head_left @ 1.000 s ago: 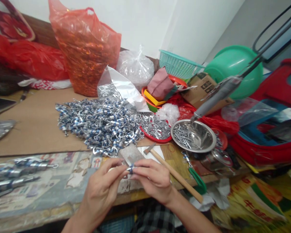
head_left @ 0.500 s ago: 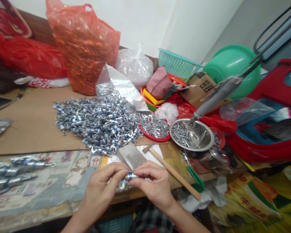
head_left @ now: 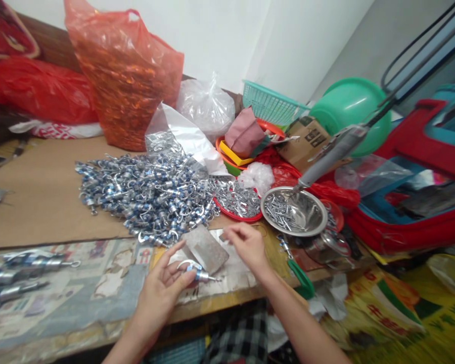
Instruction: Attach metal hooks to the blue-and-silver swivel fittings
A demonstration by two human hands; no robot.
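Note:
My left hand holds a small silver metal fitting with a blue band and a curved hook, between thumb and fingers. Its thin pin end points right, in front of a grey metal block. Over to the right of the block, my right hand is closed around the hammer close to its head. My hand and forearm cover most of the wooden handle. Behind the block lies a big heap of similar blue-banded fittings.
A red tray of small metal pieces and a steel bowl of pins stand behind my right hand. A grey-handled tool leans over the bowl. Larger fittings lie at left, a green-handled tool at right.
My right hand has left the fitting and moved up and right onto the hammer. My left hand keeps the fitting, now turned with its hook and pin showing. The view has shifted slightly.

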